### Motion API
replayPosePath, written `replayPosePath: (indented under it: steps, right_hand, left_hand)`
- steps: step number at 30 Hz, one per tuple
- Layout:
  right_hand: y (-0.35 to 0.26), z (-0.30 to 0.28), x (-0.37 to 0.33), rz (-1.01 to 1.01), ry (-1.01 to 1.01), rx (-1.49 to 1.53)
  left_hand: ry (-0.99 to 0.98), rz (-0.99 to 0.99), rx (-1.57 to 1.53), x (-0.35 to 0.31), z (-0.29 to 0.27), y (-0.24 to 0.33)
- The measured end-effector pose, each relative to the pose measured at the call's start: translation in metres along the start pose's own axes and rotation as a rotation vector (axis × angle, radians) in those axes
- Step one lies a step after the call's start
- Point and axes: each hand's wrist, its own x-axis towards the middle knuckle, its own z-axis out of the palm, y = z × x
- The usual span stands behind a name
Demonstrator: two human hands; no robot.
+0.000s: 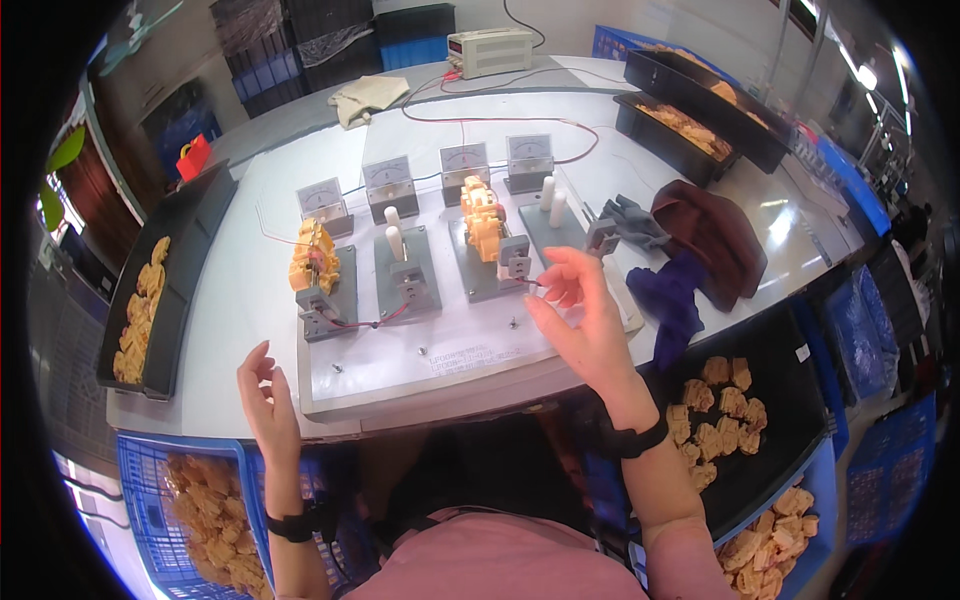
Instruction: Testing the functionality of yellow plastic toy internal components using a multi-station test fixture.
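Observation:
A grey test board (440,345) lies on the white table with several clamp fixtures and a row of small meters (386,182) behind them. Yellow-orange plastic parts sit in the far-left fixture (314,260) and in the third fixture (483,218). My right hand (580,320) hovers beside the third fixture's grey clamp (515,256), thumb and forefinger pinching a thin wire end near it. My left hand (266,390) floats at the board's front-left corner, fingers apart, holding nothing. White pegs (395,240) stand on the second fixture.
A black tray (170,300) of orange parts lies at the left, more black trays (690,130) at the back right. Blue crates (205,500) of parts stand below. A black bin (790,400) with parts is at the right. Dark cloths (705,235) and a power supply (490,50) sit on the table.

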Motion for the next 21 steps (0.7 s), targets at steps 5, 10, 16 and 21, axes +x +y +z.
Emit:
replayPosePath:
  steps: [5, 10, 16, 21]
  right_hand:
    - [-0.006, 0.008, 0.007, -0.063, -0.037, 0.036]
    - [-0.004, 0.019, 0.012, -0.065, 0.009, 0.163]
    - [0.002, 0.016, 0.009, -0.133, 0.0, 0.125]
    - [0.0, 0.014, 0.007, -0.146, 0.004, 0.136]
  left_hand:
    - [-0.197, 0.384, 0.019, 0.035, -0.018, 0.1]
    - [-0.472, 0.981, 0.2, 0.087, 0.049, 0.182]
    - [-0.807, 1.115, 0.719, 0.109, 0.141, 0.221]
    - [-0.841, 1.14, 0.78, 0.122, 0.137, 0.224]
